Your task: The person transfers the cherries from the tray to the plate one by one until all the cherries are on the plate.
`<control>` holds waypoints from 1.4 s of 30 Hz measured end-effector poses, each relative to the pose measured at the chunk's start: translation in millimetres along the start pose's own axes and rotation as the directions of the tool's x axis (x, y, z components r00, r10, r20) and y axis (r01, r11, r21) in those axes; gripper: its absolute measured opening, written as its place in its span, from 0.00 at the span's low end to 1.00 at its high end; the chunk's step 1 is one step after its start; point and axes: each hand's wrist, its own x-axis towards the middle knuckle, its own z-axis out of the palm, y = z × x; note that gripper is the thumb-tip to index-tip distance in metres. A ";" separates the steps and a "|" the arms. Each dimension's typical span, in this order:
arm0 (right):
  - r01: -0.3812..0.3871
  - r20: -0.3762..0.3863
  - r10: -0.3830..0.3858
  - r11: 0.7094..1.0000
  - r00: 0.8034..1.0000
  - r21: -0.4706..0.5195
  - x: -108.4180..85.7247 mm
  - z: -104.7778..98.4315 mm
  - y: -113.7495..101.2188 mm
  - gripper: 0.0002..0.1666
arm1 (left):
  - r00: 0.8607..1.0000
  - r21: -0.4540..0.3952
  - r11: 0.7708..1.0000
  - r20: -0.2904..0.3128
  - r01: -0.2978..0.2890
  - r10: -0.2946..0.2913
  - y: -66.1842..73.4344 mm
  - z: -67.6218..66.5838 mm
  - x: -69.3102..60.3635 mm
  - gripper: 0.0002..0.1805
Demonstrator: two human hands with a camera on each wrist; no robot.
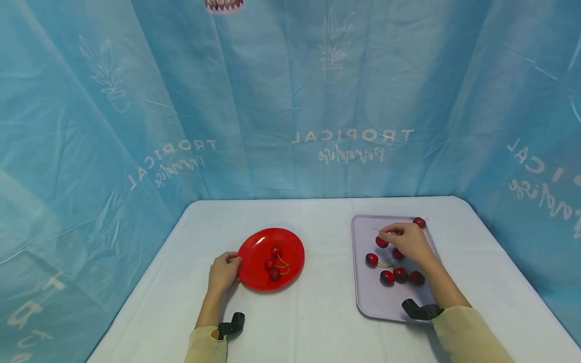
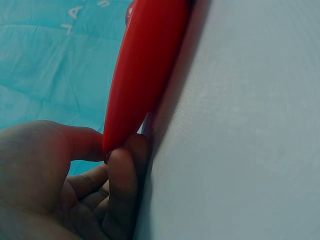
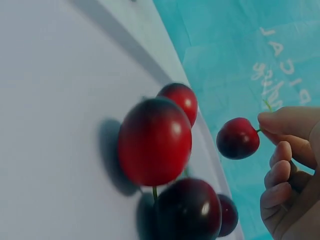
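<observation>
The left hand pinches the left rim of a red plate; in the left wrist view, its thumb lies on top of the rim of the plate and fingers lie beneath. Three cherries with stems rest on the plate, one of them a dark cherry. Over the lilac tray, the right hand holds a cherry by its stem. The right wrist view shows this cherry hanging from thumb and finger, apart from the others.
Several more cherries lie on the tray, among them one at the left and one at the far right corner. A white cloth covers the table, with blue printed curtains behind and at both sides.
</observation>
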 end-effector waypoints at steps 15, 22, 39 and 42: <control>0.049 0.024 -0.053 0.988 0.998 0.149 -7.1 17.2 -12.7 0.18 | 1.000 -0.013 1.000 0.011 0.001 -0.001 -1.6 -0.6 -1.2 0.19; 0.086 0.029 -0.092 0.983 0.995 0.160 -9.9 28.7 -18.7 0.15 | 1.000 -0.007 1.000 0.001 0.003 -0.003 -0.8 -0.1 -1.5 0.18; 0.205 0.062 -0.215 0.969 0.975 0.142 -16.8 59.3 -46.0 0.07 | 1.000 -0.006 1.000 -0.007 0.019 -0.019 2.0 0.1 -0.9 0.18; 0.220 0.075 -0.233 0.963 0.970 0.153 -18.1 67.0 -50.2 0.07 | 1.000 -0.008 1.000 -0.010 0.015 -0.015 1.7 0.4 -1.1 0.18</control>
